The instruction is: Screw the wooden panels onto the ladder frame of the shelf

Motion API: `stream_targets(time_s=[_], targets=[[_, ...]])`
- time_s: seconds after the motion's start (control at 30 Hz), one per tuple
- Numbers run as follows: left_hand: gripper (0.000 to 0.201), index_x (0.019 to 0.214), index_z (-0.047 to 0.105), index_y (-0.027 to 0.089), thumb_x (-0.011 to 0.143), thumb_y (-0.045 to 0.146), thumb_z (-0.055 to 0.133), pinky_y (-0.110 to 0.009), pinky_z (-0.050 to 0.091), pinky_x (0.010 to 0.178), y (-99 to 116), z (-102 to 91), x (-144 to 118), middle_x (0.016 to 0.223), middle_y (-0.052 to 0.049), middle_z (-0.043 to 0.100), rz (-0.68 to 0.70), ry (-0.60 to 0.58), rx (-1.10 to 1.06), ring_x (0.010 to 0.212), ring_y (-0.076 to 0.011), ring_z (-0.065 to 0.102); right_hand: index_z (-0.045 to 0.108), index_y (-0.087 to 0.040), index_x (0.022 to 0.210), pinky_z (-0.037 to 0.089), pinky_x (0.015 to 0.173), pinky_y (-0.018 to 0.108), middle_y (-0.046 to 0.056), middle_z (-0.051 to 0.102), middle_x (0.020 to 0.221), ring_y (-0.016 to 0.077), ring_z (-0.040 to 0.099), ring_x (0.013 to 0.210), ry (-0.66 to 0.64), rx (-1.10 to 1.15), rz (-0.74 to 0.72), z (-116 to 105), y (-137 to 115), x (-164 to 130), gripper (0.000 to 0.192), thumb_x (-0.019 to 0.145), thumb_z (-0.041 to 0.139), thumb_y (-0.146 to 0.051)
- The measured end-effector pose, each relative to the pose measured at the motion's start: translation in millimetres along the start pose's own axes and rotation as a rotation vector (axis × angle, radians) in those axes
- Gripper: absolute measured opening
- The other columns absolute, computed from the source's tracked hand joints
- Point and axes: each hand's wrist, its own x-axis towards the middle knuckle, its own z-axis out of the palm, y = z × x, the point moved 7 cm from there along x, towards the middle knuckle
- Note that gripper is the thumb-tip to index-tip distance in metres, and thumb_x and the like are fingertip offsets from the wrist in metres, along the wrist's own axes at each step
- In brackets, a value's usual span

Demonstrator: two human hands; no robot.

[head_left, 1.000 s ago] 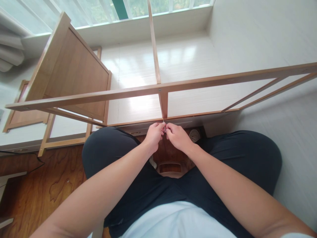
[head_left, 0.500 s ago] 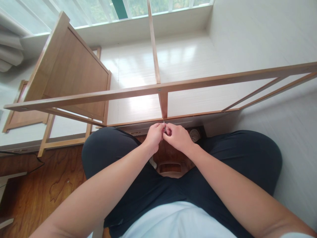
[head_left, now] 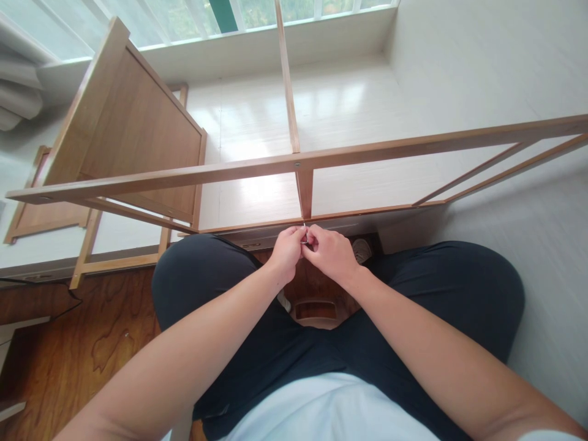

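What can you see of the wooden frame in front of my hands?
The wooden frame is light brown, with a top rail, a bottom rail and a short post between. A metal fastener shows above the post. The frame slants across view, right end cut off. Your left hand and right hand are near the post's foot; contact is unclear.

Bright window [head_left: 184, 21], pale wall [head_left: 496, 61], brown floor [head_left: 119, 324], probably curtain [head_left: 18, 92]

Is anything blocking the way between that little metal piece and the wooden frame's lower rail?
Nothing visible does. The small metal piece, pinched where the left hand and right hand meet, points toward the lower rail, below the short upright. Fingers partly hide it; contact is unclear.
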Motion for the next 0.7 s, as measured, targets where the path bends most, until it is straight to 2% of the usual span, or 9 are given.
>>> stream_targets(time_s=[0.4, 0.7], targets=[[0.024, 0.063, 0.057, 0.016, 0.080, 0.029, 0.066, -0.022, 0.035, 0.054, 0.8, 0.9, 0.4, 0.062, 0.000, 0.055, 0.004, -0.005, -0.017, 0.056, -0.0103, 0.053, 0.063, -0.026, 0.091, 0.034, 0.062, 0.028, 0.001, 0.073, 0.080, 0.0202, 0.067, 0.072, 0.018, -0.003, 0.001, -1.2, -0.5, 1.0, 0.015, 0.090, 0.062, -0.040], [0.019, 0.064, 0.059, 0.015, 0.080, 0.026, 0.063, -0.022, 0.037, 0.054, 0.5, -0.9, 0.1, 0.062, -0.001, 0.056, -0.017, 0.007, -0.016, 0.056, -0.0101, 0.052, 0.063, -0.025, 0.091, 0.032, 0.061, 0.028, 0.001, 0.073, 0.079, 0.0201, 0.066, 0.071, 0.021, 0.030, 0.001, -2.6, -0.3, 0.8, 0.015, 0.089, 0.062, -0.040]])
